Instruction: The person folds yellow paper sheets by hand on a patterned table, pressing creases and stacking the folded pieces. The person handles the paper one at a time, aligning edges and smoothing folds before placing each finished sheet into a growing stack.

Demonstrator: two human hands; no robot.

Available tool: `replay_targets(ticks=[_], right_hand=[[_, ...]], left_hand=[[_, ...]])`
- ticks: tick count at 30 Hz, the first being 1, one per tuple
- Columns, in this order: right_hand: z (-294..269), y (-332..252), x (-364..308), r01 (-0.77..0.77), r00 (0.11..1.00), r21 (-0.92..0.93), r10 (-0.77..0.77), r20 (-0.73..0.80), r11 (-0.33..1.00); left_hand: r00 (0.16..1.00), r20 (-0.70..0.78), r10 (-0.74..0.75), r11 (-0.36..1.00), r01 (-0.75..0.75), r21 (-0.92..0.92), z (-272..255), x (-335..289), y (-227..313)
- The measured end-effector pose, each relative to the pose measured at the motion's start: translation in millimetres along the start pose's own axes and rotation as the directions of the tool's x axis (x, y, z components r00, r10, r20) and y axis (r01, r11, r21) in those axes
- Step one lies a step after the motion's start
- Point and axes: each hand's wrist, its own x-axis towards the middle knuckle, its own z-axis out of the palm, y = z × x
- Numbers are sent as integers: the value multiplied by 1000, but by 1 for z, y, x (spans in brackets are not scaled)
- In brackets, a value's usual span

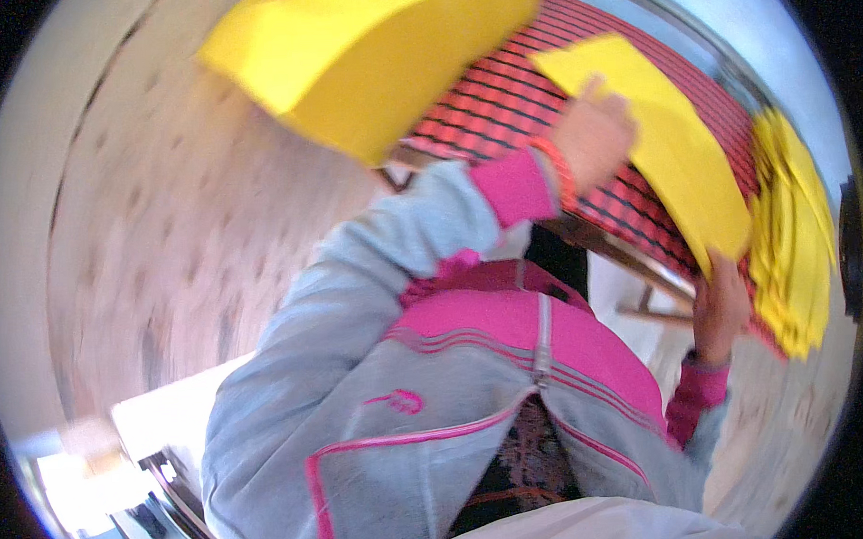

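Note:
A long yellow cloth-like piece (674, 133) lies slantwise on a red table cover with black stripes (487, 101). My left hand (593, 136), with an orange band at the wrist, is at the near edge of this piece towards its left end. Its fingers look bent and closed at that edge, slightly smeared by motion. At the right end, my right hand (721, 307) pinches the lower corner of the same piece. Part of that hand's grip is hidden under the cloth.
A large yellow piece (367, 63) overhangs the table's left end, its near part bent down. Several folded yellow pieces (791, 228) are heaped at the right end. A wooden table rail (631, 253) runs below the cover. Speckled pale floor (192, 211) spreads to the left.

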Motion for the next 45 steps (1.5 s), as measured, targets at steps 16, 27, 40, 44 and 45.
replay_targets(ticks=[16,27,40,44,45], right_hand=[[-8,-35,-5,-225,974,-83,222,-40,971],[-19,-156,30,-33,998,128,38,-42,991],[-44,-194,32,99,987,222,-124,101,970],[-67,-163,24,108,969,378,-182,165,919],[-72,-149,22,161,971,423,-219,93,892]], left_hand=[[964,-238,-120,764,-63,-642,-35,-84,74],[742,666,-77,-669,456,-586,-30,-113,78],[725,682,-96,-717,425,-553,-16,-111,70],[768,625,-141,-712,360,-603,-25,-117,65],[756,638,-149,-696,377,-610,-29,-118,61]])
